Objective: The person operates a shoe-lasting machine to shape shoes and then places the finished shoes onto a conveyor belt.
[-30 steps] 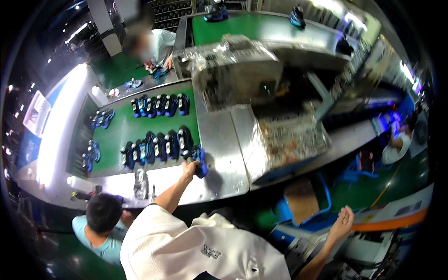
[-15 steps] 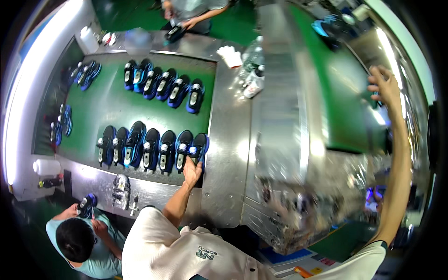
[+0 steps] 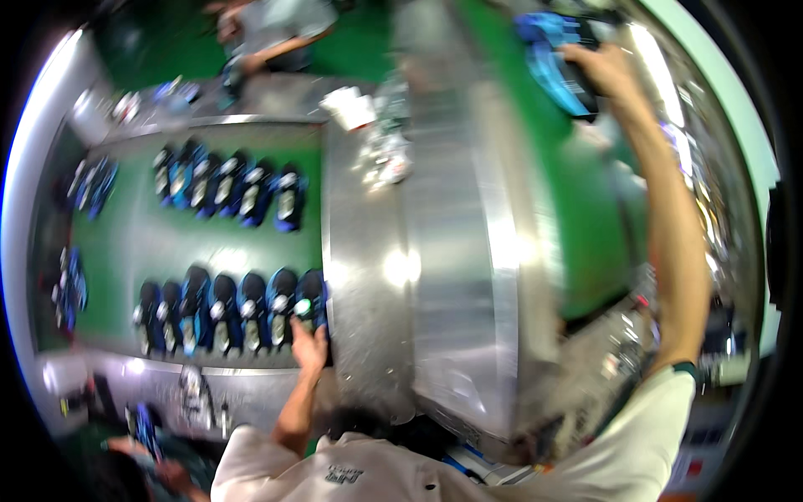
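My left hand [image 3: 309,345] is closed around the heel of a black-and-blue shoe [image 3: 312,293], the rightmost of the near row. Shoes in that row stand close together with toes pointing away. At the far right, my right arm reaches up over a second green surface [image 3: 585,217]. There my right hand [image 3: 606,71] grips a bright blue and black shoe [image 3: 559,75] at its side. Motion blur hides just how the fingers lie on it, and other dark items beside it are hard to make out.
A second shoe row [image 3: 226,186] stands on the green belt [image 3: 226,243], with several more shoes at its left end. A metal ledge [image 3: 364,251] divides the surfaces. White gloves [image 3: 350,107] and plastic-wrapped items lie there. People work across the belt and at lower left.
My right hand has moved up and inward from above the right-hand surface onto the blue shoe. My left hand stays on the end shoe. The whole view has shifted.
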`<state>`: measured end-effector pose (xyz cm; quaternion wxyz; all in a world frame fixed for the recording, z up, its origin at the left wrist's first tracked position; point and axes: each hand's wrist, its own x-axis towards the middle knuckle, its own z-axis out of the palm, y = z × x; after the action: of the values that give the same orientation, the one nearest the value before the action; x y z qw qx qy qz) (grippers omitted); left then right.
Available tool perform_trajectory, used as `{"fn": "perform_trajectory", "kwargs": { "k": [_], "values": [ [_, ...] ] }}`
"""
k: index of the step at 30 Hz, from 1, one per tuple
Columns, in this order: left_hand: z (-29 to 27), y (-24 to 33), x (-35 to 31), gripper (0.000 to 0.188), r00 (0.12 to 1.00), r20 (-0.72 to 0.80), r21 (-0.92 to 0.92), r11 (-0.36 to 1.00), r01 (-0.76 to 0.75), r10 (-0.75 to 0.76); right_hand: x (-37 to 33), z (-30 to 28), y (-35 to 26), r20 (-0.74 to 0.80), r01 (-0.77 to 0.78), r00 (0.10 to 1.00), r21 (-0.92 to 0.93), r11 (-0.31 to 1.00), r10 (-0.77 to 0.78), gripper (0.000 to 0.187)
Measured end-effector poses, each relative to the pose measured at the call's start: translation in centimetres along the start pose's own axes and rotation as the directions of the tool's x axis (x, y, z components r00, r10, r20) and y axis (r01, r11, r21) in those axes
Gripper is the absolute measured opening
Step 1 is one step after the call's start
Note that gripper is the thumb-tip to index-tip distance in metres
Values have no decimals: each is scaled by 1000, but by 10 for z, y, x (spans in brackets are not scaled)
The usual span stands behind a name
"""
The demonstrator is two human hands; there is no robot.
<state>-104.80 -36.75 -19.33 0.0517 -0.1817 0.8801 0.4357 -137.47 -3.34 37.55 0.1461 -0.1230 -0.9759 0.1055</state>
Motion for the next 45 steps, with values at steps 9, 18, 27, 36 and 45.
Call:
{"fn": "perform_trajectory", "kwargs": {
  "k": [9,18,27,36,45],
  "values": [
    [-111,136,-134,47,590,761,-520,798,305,270,-264,-148,31,-104,202,979,530,824,-173,49],
    [-107,303,-300,113,-571,668,-2,769,639,477,-603,-183,115,190,375,863,379,846,-467,51],
    [-52,254,-492,46,-503,706,-280,848,449,499,-896,-83,151,-286,353,602,933,73,746,71],
    [-70,117,-724,74,-817,481,-395,911,120,316,-1116,-50,117,-209,87,-564,947,309,799,61],
    [-17,28,-965,71,-914,379,-403,863,-303,-144,-1316,-28,68,-304,-26,-882,793,608,359,57]
  ]
}}
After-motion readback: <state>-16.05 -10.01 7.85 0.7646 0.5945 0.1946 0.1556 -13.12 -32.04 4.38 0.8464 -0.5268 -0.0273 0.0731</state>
